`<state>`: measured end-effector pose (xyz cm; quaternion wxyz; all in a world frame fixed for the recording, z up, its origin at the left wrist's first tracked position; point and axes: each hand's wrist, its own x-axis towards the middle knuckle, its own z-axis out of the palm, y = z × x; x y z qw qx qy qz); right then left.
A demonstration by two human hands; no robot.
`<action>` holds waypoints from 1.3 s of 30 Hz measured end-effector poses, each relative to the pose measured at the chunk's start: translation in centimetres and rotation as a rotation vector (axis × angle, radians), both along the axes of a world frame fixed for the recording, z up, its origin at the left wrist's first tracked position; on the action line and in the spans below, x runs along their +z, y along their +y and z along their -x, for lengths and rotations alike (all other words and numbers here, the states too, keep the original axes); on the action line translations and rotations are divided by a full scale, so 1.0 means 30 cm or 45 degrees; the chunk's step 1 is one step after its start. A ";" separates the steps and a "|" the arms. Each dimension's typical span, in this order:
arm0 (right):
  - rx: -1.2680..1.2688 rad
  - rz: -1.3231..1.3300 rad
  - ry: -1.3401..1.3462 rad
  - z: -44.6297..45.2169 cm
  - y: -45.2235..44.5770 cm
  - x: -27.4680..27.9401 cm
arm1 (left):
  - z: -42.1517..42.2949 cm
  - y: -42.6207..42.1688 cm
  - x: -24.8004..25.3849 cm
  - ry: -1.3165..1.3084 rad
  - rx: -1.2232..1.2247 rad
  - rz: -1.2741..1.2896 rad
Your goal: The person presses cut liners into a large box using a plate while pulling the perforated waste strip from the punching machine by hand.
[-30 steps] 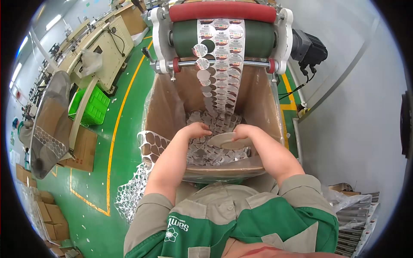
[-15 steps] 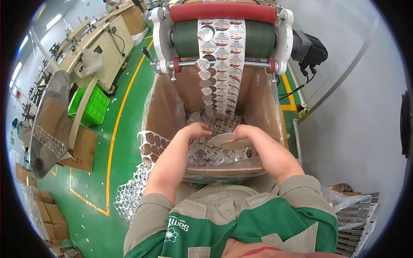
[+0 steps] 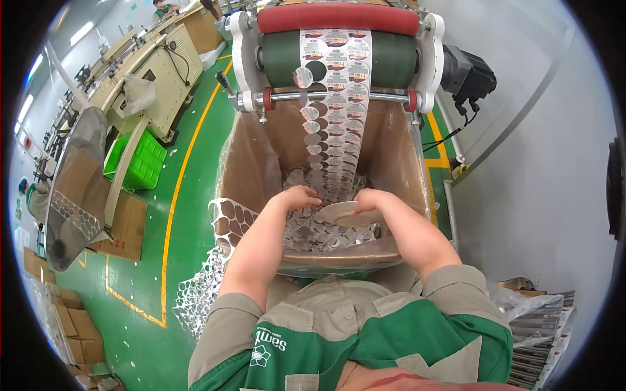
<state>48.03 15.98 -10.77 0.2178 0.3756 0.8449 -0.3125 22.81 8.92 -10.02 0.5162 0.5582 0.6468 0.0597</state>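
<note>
Above the box, my right hand (image 3: pixel 370 201) is closed on the rim of a shallow, pale round plate (image 3: pixel 340 214), tilted over the scrap. My left hand (image 3: pixel 300 197) is to its left, fingers bent and slightly apart, with nothing visible in them. A printed strip of round labels (image 3: pixel 336 98) hangs from the green roller (image 3: pixel 396 60) down between my hands. Its left column has round holes, and a disc (image 3: pixel 303 77) peels away there. Loose discs and scraps (image 3: pixel 310 236) pile up in the lined cardboard box (image 3: pixel 254 146).
A red roller (image 3: pixel 338 19) and a steel bar (image 3: pixel 385 96) cross above the box; a black motor (image 3: pixel 468 73) juts out right. White perforated web (image 3: pixel 199 293) drapes over the box's left side. A green crate (image 3: pixel 140 163) stands left. Another person (image 3: pixel 164 10) is far back.
The label strip has advanced downward, and the discs peeling from its left column have shifted. Both my hands and the plate have stayed nearly still. The person far back shows more now.
</note>
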 end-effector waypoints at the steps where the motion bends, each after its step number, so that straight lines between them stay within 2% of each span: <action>1: -0.007 0.002 0.005 0.001 -0.001 0.001 | 0.004 0.004 -0.011 -0.003 0.005 -0.008; 29: -0.007 0.037 -0.028 -0.011 0.013 -0.046 | 0.006 0.010 -0.021 0.034 0.038 -0.003; 39: 0.029 0.026 -0.065 -0.006 0.000 -0.001 | 0.002 0.007 -0.003 0.018 0.030 -0.004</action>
